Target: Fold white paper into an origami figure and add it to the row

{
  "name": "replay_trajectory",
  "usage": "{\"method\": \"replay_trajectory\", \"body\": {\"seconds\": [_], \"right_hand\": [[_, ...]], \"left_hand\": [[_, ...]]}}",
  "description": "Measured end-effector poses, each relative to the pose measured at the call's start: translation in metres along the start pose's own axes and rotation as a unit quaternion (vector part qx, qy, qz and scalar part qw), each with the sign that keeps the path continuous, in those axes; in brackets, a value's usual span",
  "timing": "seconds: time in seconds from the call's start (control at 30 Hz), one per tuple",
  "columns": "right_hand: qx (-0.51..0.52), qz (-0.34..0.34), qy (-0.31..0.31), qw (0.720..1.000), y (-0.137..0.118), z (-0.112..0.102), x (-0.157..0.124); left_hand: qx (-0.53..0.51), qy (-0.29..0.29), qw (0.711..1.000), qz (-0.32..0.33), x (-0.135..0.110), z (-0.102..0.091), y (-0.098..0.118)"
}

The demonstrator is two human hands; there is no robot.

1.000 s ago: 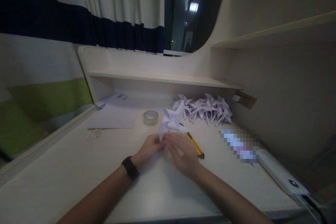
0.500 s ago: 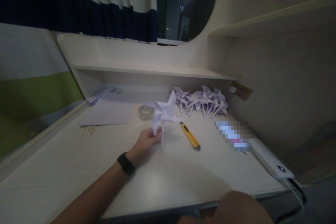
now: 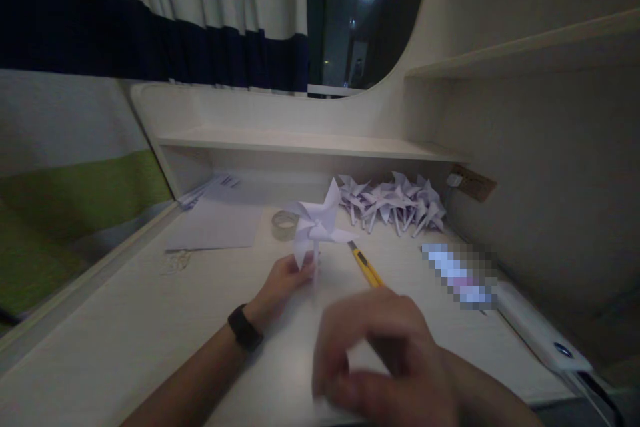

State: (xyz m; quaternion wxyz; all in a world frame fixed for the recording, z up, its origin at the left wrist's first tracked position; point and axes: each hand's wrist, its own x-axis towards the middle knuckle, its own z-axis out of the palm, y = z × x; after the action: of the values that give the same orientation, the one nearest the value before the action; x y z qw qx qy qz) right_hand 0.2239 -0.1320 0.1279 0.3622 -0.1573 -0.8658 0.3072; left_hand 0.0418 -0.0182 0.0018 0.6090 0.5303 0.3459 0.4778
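My left hand (image 3: 284, 280) grips the stick of a white paper pinwheel (image 3: 318, 227) and holds it upright over the desk (image 3: 150, 320). A black band sits on that wrist. My right hand (image 3: 380, 353) hovers close to the camera, blurred, with its fingers curled loosely and nothing visible in them. A yellow utility knife (image 3: 367, 265) lies on the desk just right of the pinwheel, partly behind my right hand. A heap of several finished white pinwheels (image 3: 393, 203) lies at the back under the shelf.
A roll of clear tape (image 3: 284, 224) sits behind the pinwheel. Sheets of white paper (image 3: 217, 223) lie at the back left. A white power strip (image 3: 535, 330) runs along the right edge. A wall socket (image 3: 470, 183) is on the right wall. Striped curtains hang at left.
My right hand let go of the pinwheel, dropped out of view toward me, and has now come back up in front of the camera. My left hand keeps holding the pinwheel upright.
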Motion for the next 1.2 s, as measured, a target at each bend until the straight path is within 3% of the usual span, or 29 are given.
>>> {"method": "replay_trajectory", "body": {"seconds": [0.07,0.13,0.2,0.37,0.53,0.63,0.83,1.0,1.2], "right_hand": [[-0.155,0.114,0.074,0.978,0.043,0.0,0.01],[-0.28,0.221,0.05,0.933,0.085,0.006,0.011],[-0.308,0.277,0.036,0.91,0.117,0.013,0.007],[-0.311,0.328,0.079,0.888,0.153,0.018,0.01],[-0.286,0.358,0.159,0.874,0.178,0.008,0.017],[-0.302,0.376,0.182,0.857,0.199,-0.008,0.018],[-0.351,0.451,0.195,0.797,0.248,-0.052,0.034],[-0.361,0.499,0.195,0.763,0.283,-0.07,0.056],[-0.373,0.528,0.198,0.737,0.302,-0.067,0.073]], "left_hand": [[-0.002,-0.001,1.0,0.018,0.003,0.002,0.004],[-0.004,-0.003,0.999,0.036,0.008,0.004,0.006],[-0.013,-0.004,0.999,0.046,0.016,0.006,0.005],[-0.019,0.006,0.998,0.059,0.039,0.009,-0.001],[0.015,-0.015,0.998,0.058,0.057,0.007,-0.001],[0.045,-0.014,0.998,0.031,0.061,0.001,-0.005],[0.095,0.046,0.993,-0.047,0.058,-0.014,-0.031],[0.144,0.032,0.989,-0.014,0.06,-0.021,-0.05],[0.193,0.03,0.98,0.027,0.061,-0.026,-0.06]]}}
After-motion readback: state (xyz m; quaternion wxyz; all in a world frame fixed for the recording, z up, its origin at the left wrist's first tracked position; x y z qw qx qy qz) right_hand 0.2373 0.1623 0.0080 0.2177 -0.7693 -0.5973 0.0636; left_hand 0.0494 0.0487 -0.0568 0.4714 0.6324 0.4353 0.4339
